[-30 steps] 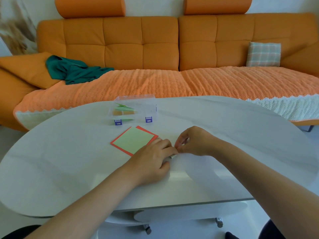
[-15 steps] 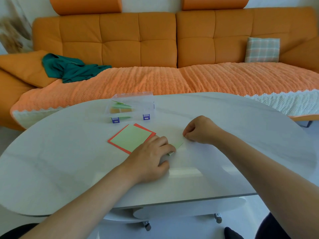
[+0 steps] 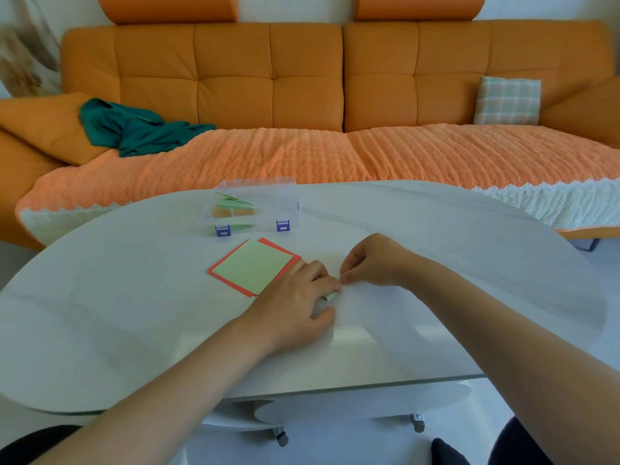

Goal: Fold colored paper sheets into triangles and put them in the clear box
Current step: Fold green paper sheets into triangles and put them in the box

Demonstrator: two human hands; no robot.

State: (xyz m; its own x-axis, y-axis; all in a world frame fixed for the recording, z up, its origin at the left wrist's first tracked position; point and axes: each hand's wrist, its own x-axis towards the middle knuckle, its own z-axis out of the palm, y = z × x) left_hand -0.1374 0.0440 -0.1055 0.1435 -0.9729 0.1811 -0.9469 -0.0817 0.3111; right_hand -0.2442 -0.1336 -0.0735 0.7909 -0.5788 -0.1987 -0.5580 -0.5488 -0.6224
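On the table [image 3: 134, 313], left hand [image 3: 295, 307] presses folded green paper [image 3: 331, 296].

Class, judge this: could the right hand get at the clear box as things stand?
Probably yes: the clear box lies beyond the right hand, to its left, with only bare table between them.

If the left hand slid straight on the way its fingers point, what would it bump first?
Most likely the right hand, just beyond the fingertips of the left hand; depth is hard to judge.
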